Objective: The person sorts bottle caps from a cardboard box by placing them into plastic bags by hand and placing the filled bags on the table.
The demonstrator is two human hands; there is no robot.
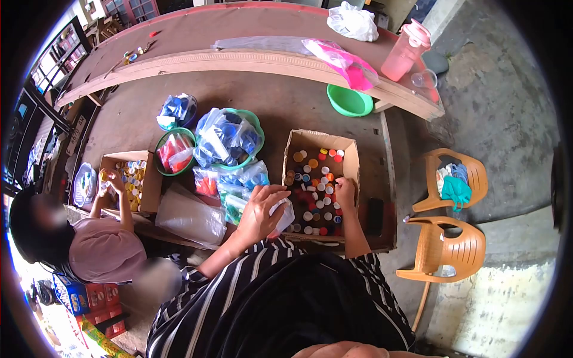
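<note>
My left hand (261,209) is closed on a clear plastic bag (285,216), which hangs at the left edge of a cardboard box (322,138). Inside this box lie many loose bottle caps (327,201), mostly white, red and orange, with some dark ones. Over the right side of the box is my right hand (345,194), its fingers curled in; whatever they hold is hidden. Filled plastic bags of caps (236,194), green, blue and red, lie just left of my left hand.
At left, a co-worker (104,247) has both hands at another cardboard box of caps (154,179). Baskets (258,128) hold bagged caps. Flat plastic bags (190,218) lie at the table's front. A dark phone-like object (374,216) is right of my box. A raised shelf (239,59) crosses behind.
</note>
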